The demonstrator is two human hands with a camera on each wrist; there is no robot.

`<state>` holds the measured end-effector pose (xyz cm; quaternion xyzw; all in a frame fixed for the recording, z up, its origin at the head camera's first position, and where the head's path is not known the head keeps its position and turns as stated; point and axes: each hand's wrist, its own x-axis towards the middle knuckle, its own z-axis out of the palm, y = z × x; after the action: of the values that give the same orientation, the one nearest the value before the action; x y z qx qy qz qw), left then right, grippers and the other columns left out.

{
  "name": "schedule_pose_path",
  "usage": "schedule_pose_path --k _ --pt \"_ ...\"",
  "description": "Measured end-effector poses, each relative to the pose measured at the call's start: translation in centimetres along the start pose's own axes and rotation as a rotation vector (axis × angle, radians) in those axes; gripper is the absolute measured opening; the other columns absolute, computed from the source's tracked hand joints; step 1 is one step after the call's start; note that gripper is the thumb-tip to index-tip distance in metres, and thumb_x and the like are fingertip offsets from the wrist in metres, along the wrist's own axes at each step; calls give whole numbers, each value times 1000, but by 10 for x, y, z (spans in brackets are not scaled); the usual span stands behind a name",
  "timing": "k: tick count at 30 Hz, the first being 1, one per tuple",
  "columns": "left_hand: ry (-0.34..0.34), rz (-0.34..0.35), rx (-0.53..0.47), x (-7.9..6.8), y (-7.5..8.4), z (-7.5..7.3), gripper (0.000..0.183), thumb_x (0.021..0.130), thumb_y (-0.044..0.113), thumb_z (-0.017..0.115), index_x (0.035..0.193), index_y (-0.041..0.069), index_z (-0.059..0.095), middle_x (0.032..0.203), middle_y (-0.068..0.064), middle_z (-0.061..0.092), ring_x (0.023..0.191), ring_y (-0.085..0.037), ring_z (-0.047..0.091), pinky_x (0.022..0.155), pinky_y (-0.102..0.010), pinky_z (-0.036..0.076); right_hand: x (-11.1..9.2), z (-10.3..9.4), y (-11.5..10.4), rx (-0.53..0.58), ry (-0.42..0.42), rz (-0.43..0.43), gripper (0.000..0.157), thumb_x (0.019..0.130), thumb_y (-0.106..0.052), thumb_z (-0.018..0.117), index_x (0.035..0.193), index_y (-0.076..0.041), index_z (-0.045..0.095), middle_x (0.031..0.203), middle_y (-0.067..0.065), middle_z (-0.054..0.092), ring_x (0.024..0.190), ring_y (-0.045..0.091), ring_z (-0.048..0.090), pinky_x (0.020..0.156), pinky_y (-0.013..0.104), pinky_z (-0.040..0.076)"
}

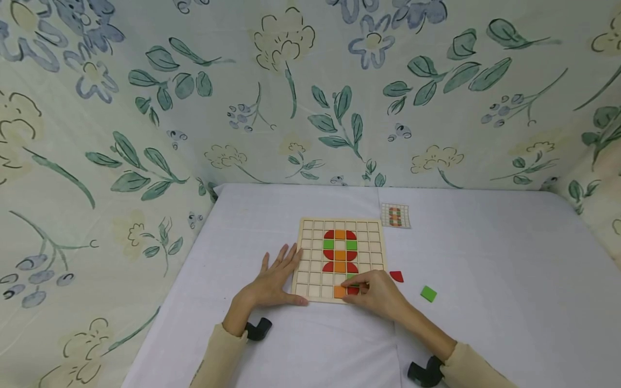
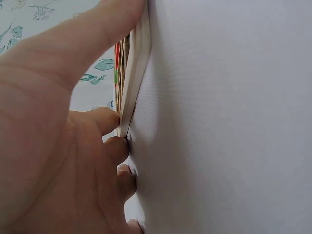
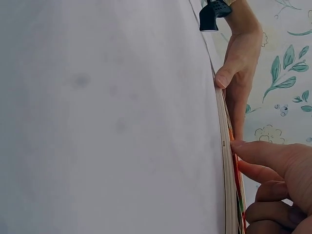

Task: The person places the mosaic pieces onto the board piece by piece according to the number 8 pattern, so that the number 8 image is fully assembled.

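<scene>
A wooden grid board [image 1: 314,279] lies on the table, with red rounded tiles [image 1: 329,254], orange square tiles [image 1: 340,234] and green square tiles [image 1: 328,244] set in its cells. My left hand [image 1: 269,284] has its fingers spread along the board's left side, the thumb at the near left corner. The right hand [image 1: 378,292] is over the near edge, thumb and index finger pinching at an orange square tile [image 1: 339,291] in the bottom row. Part of a red tile [image 1: 352,290] and a green tile beside it show under that hand.
A small pattern card [image 1: 395,215] lies beyond the board's far right corner. To the right of the board are a loose red rounded tile [image 1: 397,276] and a loose green square tile [image 1: 428,293]. A white cloth [image 1: 495,258] covers the table; floral fabric [image 1: 301,75] hangs behind.
</scene>
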<state>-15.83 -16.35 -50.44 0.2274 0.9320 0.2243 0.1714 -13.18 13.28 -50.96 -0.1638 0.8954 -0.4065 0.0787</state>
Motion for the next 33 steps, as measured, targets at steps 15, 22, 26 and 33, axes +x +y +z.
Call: schedule_pose_path --k 15,22,26,33 --pt "-12 -9 9 0 1 0 126 79 62 82 168 13 7 176 -5 -5 163 -31 -11 124 -71 -10 -18 -66 33 -78 155 117 23 84 -16 86 106 -11 81 61 -5 38 59 8 38 51 20 29" --pt "-5 -4 0 -1 4 -2 125 79 60 83 168 12 8 176 -6 -4 163 -32 -10 124 -71 -10 -27 -83 51 -131 146 147 27 85 -13 84 111 -8 79 61 -5 38 56 7 35 49 20 28" --pt "-3 -5 -1 -1 3 -2 125 79 61 83 168 13 8 176 -6 -4 163 -32 -9 124 -71 -10 -27 -86 57 -142 128 129 29 84 -10 85 112 -7 79 61 -5 40 56 6 35 49 20 28" --pt "-7 -4 1 0 1 0 126 79 63 82 168 14 7 176 -5 -5 163 -31 -11 125 -70 -11 -25 -86 62 -135 99 107 30 84 -8 84 113 -6 79 61 -6 38 55 5 33 48 19 26"
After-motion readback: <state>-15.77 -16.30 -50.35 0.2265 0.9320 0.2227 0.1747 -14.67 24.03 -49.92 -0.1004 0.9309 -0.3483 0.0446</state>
